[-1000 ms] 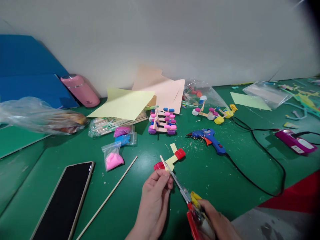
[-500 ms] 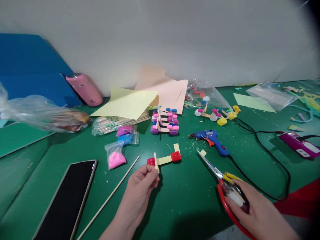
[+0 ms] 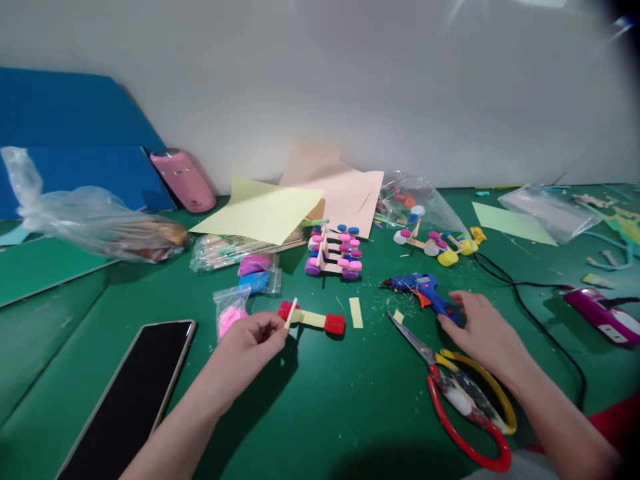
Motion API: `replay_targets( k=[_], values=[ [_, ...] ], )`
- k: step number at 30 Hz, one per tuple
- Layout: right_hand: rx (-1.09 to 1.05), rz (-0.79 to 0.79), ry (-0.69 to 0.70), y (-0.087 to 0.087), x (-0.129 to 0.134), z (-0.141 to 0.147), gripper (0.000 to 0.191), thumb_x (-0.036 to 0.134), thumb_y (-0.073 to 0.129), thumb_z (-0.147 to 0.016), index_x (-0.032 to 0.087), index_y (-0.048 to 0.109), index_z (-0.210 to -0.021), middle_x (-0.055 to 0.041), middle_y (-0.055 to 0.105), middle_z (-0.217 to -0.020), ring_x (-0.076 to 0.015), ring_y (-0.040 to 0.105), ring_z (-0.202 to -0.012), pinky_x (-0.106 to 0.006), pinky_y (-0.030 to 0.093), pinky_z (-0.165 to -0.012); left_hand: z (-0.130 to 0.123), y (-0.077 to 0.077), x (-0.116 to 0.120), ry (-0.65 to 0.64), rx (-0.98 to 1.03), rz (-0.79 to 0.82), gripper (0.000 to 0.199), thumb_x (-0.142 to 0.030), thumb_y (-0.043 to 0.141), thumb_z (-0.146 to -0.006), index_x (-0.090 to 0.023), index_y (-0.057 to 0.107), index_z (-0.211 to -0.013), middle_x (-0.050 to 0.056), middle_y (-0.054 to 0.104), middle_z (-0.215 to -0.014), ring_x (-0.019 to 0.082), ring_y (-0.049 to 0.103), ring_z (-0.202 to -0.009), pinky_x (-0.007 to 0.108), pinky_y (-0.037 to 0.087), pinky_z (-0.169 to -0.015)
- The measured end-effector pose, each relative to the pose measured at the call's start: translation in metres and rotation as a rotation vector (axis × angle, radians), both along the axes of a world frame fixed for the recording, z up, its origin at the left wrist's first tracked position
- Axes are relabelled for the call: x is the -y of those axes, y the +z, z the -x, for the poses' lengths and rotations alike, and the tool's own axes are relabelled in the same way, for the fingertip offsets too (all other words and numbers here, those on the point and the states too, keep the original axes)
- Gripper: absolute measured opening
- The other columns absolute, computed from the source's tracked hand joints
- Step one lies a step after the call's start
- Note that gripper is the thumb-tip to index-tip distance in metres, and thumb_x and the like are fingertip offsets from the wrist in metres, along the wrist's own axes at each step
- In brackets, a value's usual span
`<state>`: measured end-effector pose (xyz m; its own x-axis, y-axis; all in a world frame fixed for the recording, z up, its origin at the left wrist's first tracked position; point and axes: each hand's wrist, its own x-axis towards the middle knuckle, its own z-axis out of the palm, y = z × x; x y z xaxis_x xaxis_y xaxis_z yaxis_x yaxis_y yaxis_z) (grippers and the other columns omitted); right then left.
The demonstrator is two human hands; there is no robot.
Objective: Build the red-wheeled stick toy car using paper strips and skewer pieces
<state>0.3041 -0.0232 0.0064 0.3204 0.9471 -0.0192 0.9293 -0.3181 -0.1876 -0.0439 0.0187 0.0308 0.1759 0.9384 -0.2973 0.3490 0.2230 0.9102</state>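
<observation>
My left hand (image 3: 255, 340) pinches a small model car (image 3: 310, 318) with a pale yellow paper strip, red end pieces and a short upright stick. Its red ends (image 3: 335, 325) stick out past my fingers, just above the table. My right hand (image 3: 483, 333) is open, fingers apart, at the handle of a blue glue gun (image 3: 423, 288); whether it touches the handle I cannot tell. Scissors (image 3: 470, 397) with red and yellow handles lie below it, a small paper scrap (image 3: 399, 317) at their tips. A pale yellow strip (image 3: 355, 313) lies between the model car and the scissors.
Finished-looking small cars (image 3: 336, 252) stand behind, others (image 3: 440, 245) to their right. A phone (image 3: 130, 400) lies at left, near clay bags (image 3: 257, 273). A pink bottle (image 3: 185, 180) leans at the back. Black cable (image 3: 540, 323) runs toward a purple power strip (image 3: 607, 317).
My right hand has let go of the scissors and moved up to the glue gun's handle. My left hand has shifted left with the model car. The wooden stick beside my left arm no longer shows.
</observation>
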Motion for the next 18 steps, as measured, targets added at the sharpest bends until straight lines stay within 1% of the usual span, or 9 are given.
replay_targets(
  k=[3,5,7,9,11,13,14,15,18],
  values=[
    [-0.069,0.024,-0.005,-0.01,-0.011,-0.002,0.038,0.033,0.047,-0.073,0.011,0.051,-0.104,-0.015,0.058,-0.099,-0.0245,0.058,-0.086,-0.031,0.045,-0.069,0.004,-0.001,-0.009,-0.033,-0.113,-0.111,0.016,-0.031,0.058,-0.068,-0.017,0.061,-0.063,-0.003,0.05,-0.051,0.01,0.039,-0.046,0.02,0.026,-0.045],
    [-0.095,0.038,-0.004,-0.012,-0.015,-0.002,0.033,0.032,0.046,-0.072,0.014,0.053,-0.099,-0.0111,0.062,-0.088,-0.0221,0.06,-0.075,-0.029,0.044,-0.063,0.004,-0.002,-0.013,-0.035,-0.172,-0.164,0.017,-0.033,0.056,-0.07,-0.017,0.064,-0.067,-0.002,0.054,-0.054,0.011,0.044,-0.048,0.02,0.029,-0.045],
    [-0.123,0.048,-0.015,-0.012,-0.019,-0.002,0.028,0.033,0.047,-0.071,0.016,0.055,-0.092,-0.0078,0.063,-0.076,-0.0212,0.059,-0.064,-0.029,0.042,-0.056,0.004,-0.006,-0.015,0.002,-0.226,-0.214,0.019,-0.034,0.056,-0.071,-0.018,0.066,-0.072,-0.001,0.059,-0.057,0.013,0.048,-0.05,0.02,0.032,-0.045],
    [-0.159,0.049,-0.022,-0.011,-0.023,-0.004,0.024,0.033,0.048,-0.07,0.017,0.057,-0.085,-0.0056,0.062,-0.068,-0.0207,0.057,-0.057,-0.029,0.04,-0.053,0.002,-0.01,-0.016,0.055,-0.267,-0.274,0.02,-0.034,0.055,-0.072,-0.018,0.066,-0.077,0.0,0.063,-0.061,0.014,0.053,-0.054,0.021,0.036,-0.047],
    [-0.211,0.043,-0.012,-0.01,-0.026,-0.007,0.022,0.033,0.048,-0.069,0.017,0.058,-0.082,-0.0042,0.061,-0.063,-0.0202,0.055,-0.056,-0.029,0.039,-0.052,0.0,-0.016,-0.014,0.097,-0.285,-0.355,0.022,-0.033,0.054,-0.074,-0.018,0.066,-0.082,0.001,0.066,-0.066,0.016,0.057,-0.058,0.022,0.041,-0.05],
    [-0.28,0.029,0.016,-0.007,-0.026,-0.007,0.025,0.034,0.047,-0.071,0.017,0.057,-0.086,-0.0032,0.061,-0.066,-0.0199,0.056,-0.059,-0.028,0.041,-0.054,-0.003,-0.02,-0.012,0.105,-0.293,-0.473,0.022,-0.031,0.051,-0.076,-0.017,0.066,-0.085,0.002,0.068,-0.072,0.016,0.06,-0.063,0.023,0.044,-0.054],
    [-0.357,0.015,0.027,-0.005,-0.026,-0.006,0.026,0.035,0.047,-0.071,0.017,0.055,-0.089,-0.0029,0.061,-0.068,-0.0199,0.057,-0.063,-0.027,0.042,-0.056,-0.004,-0.022,-0.01,0.106,-0.299,-0.552,0.021,-0.028,0.05,-0.078,-0.016,0.065,-0.086,0.003,0.069,-0.074,0.016,0.061,-0.065,0.023,0.046,-0.056],
    [-0.466,-0.002,0.034,-0.002,-0.025,-0.003,0.027,0.035,0.047,-0.072,0.018,0.053,-0.092,-0.0025,0.061,-0.071,-0.0196,0.058,-0.066,-0.027,0.043,-0.058,-0.006,-0.023,-0.009,0.108,-0.305,-0.588,0.02,-0.026,0.049,-0.078,-0.016,0.065,-0.087,0.004,0.069,-0.077,0.016,0.062,-0.067,0.024,0.047,-0.059],
    [-0.921,-0.051,0.021,0.01,-0.019,0.013,0.028,0.035,0.055,-0.072,0.019,0.05,-0.094,-0.0005,0.059,-0.067,-0.0177,0.056,-0.067,-0.025,0.044,-0.061,-0.01,-0.024,-0.006,0.102,-0.326,-0.665,0.018,-0.022,0.051,-0.077,-0.017,0.065,-0.088,0.004,0.068,-0.081,0.015,0.061,-0.072,0.024,0.048,-0.064]
  ],
)
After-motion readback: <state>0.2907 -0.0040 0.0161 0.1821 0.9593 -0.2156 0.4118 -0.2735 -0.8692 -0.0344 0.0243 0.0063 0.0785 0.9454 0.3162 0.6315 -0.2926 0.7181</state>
